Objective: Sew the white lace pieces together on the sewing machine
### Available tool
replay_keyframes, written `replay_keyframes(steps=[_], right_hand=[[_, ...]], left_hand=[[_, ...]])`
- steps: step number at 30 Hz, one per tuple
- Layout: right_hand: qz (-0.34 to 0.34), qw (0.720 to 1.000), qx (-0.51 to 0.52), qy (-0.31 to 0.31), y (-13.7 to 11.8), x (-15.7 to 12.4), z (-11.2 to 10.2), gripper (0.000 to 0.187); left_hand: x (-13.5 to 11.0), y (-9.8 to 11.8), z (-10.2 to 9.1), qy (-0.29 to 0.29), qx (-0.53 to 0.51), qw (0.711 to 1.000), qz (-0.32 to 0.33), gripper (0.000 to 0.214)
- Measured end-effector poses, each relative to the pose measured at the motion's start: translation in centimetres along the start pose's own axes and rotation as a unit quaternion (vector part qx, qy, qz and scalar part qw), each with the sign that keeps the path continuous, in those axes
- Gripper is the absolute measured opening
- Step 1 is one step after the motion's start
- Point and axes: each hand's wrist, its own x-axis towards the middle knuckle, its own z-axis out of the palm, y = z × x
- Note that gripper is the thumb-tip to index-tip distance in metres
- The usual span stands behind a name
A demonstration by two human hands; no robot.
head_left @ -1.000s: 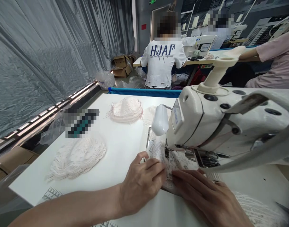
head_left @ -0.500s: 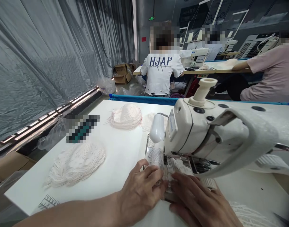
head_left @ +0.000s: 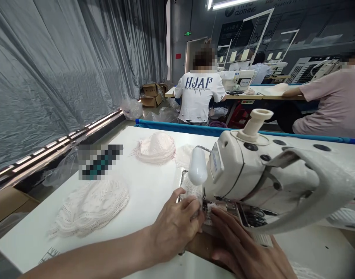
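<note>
A white sewing machine [head_left: 232, 159] stands on the table, with white lace fabric [head_left: 191, 190] lying under its presser foot [head_left: 205, 205]. To the left of the foot, my left hand [head_left: 177, 224] is closed, its bent fingers gripping the lace. My right hand [head_left: 247, 244] lies to the right of the foot, fingers stretched out flat, their tips on the near end of the lace. Part of this hand is under the machine's curved guard. The needle tip is too small to make out.
Stacks of white knitted lace [head_left: 93, 207] and pinkish-white pieces [head_left: 155, 147] lie on the table's left side. A white lamp [head_left: 198, 166] hangs beside the machine head. A blue rail [head_left: 177, 128] runs along the far edge. Two co-workers sit beyond it; cardboard boxes [head_left: 151, 95] stand farther back.
The lace has moved away from me under the presser foot, baring a brown surface between my hands. Both hands stay beside the foot. The view has tilted slightly upward.
</note>
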Motion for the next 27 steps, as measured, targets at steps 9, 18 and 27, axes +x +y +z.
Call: replay_keyframes(steps=[9,18,27], right_hand=[[-0.061,0.997,-0.033,0.023,-0.2,-0.2,-0.4,0.050],[-0.038,0.998,0.039,-0.043,-0.4,-1.2,-0.7,0.039],[-0.027,0.996,0.061,-0.064,-0.2,-1.7,-0.7,0.034]], left_hand=[[0.0,0.9,-0.5,0.044,0.018,0.999,0.009,0.017],[-0.5,1.1,-0.1,0.058,0.006,0.998,0.024,0.017],[-0.3,1.1,-0.1,0.076,0.011,0.997,0.017,0.017]])
